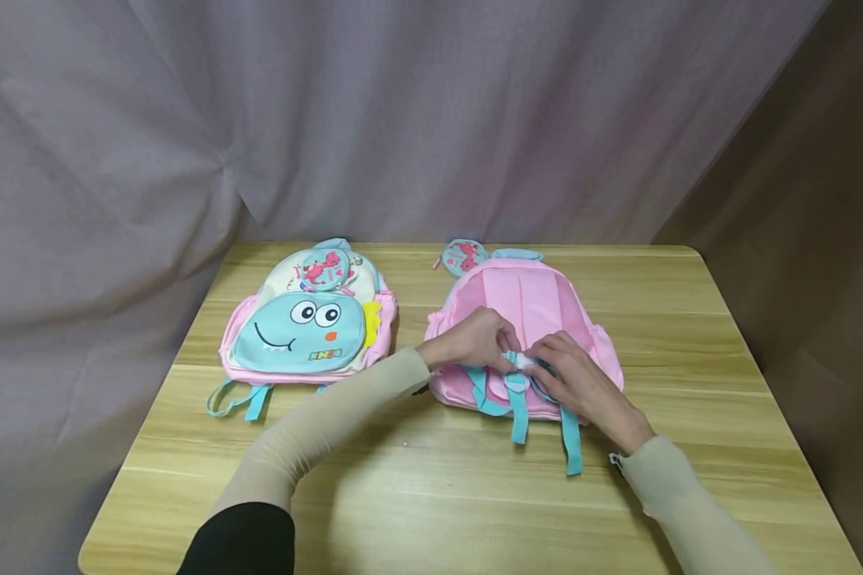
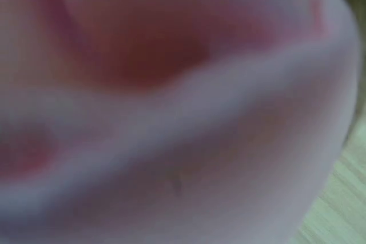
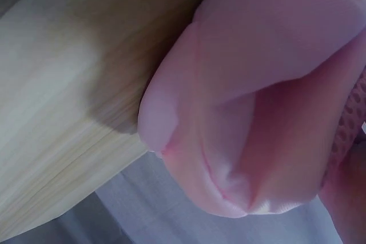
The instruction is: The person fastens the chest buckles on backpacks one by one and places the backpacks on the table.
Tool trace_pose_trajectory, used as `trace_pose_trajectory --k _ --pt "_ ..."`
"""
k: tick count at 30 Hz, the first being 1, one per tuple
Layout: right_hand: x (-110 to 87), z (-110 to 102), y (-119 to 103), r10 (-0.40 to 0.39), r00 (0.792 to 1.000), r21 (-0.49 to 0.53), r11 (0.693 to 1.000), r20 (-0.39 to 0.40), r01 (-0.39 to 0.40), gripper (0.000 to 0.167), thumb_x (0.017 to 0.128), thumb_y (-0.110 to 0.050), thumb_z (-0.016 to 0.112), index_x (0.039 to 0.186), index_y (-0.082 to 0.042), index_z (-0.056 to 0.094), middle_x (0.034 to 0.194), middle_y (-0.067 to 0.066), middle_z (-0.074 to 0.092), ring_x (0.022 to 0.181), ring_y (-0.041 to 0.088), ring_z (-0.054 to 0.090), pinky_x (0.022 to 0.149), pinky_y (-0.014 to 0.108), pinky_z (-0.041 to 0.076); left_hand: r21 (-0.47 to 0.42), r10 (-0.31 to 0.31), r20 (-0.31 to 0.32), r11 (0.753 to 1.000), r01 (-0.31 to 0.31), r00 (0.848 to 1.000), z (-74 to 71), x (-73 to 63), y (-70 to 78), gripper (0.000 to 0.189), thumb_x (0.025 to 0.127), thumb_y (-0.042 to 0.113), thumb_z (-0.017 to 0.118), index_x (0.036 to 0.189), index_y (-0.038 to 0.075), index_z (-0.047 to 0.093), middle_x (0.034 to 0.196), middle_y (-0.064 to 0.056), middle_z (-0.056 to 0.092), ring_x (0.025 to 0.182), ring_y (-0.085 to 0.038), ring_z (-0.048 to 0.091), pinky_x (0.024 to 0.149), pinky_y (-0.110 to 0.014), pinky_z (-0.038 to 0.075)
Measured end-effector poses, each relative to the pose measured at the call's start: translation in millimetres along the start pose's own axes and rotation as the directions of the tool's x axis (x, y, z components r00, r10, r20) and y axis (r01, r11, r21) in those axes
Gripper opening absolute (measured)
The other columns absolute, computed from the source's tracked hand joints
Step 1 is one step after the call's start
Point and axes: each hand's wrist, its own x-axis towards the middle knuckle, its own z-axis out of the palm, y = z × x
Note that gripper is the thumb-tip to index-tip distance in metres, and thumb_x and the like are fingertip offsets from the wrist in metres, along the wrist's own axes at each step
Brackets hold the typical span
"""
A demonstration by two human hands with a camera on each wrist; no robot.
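Note:
A pink backpack [image 1: 521, 299] lies on the table with its back panel and blue straps [image 1: 570, 439] facing up. Over its lower middle, both hands meet at a whitish buckle [image 1: 523, 361] on the blue webbing. My left hand [image 1: 478, 339] pinches the buckle's left side with thumb and fingers. From the right, my right hand [image 1: 575, 375] grips the other side with curled fingers. In the left wrist view, blurred pink cloth [image 2: 257, 141] fills nearly everything. The right wrist view shows the backpack's pink side pocket [image 3: 274, 44] close up, hand mostly out of frame.
To the left lies a second backpack [image 1: 295, 331], front up, with a blue dinosaur face and a round pouch. Another round pouch [image 1: 464, 257] hangs off the pink backpack's top. The wooden table [image 1: 439, 495] ends at a grey curtain [image 1: 403, 120] behind.

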Motion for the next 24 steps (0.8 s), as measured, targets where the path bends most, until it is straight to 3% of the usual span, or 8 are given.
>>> trace_pose_trajectory --k 9,17,24 --pt "5.8 -4 5 -0.012 1.000 0.007 1.000 -0.008 0.012 0.018 0.098 -0.005 0.078 0.116 0.000 0.078 0.113 0.013 0.076 0.110 0.032 0.066 0.097 0.053 0.057 0.020 0.017 -0.011 1.000 -0.017 1.000 -6.2 4.0 0.7 0.019 0.081 0.017 0.096 0.095 0.013 0.084 0.088 0.001 0.082 0.080 -0.002 0.069 0.076 -0.012 0.055" --pt "3.2 -1 2 0.005 1.000 -0.009 1.000 -0.021 -0.005 0.020 0.097 -0.008 0.081 0.115 -0.001 0.079 0.111 0.011 0.076 0.107 0.029 0.065 0.092 0.050 0.058 0.048 0.011 -0.052 0.999 -0.008 0.999 -1.5 1.9 1.5 0.021 0.080 0.020 0.099 0.094 0.014 0.085 0.084 0.004 0.080 0.077 -0.001 0.068 0.072 -0.012 0.054" --pt "-2.4 2 -1 0.002 1.000 -0.020 1.000 0.002 -0.002 0.019 0.097 -0.010 0.080 0.115 -0.003 0.078 0.114 0.010 0.076 0.109 0.029 0.066 0.094 0.051 0.059 0.022 0.047 -0.063 0.999 -0.046 0.997 5.2 -6.0 -2.1 0.019 0.079 0.019 0.098 0.092 0.013 0.085 0.082 0.005 0.080 0.075 0.002 0.065 0.072 -0.012 0.053"
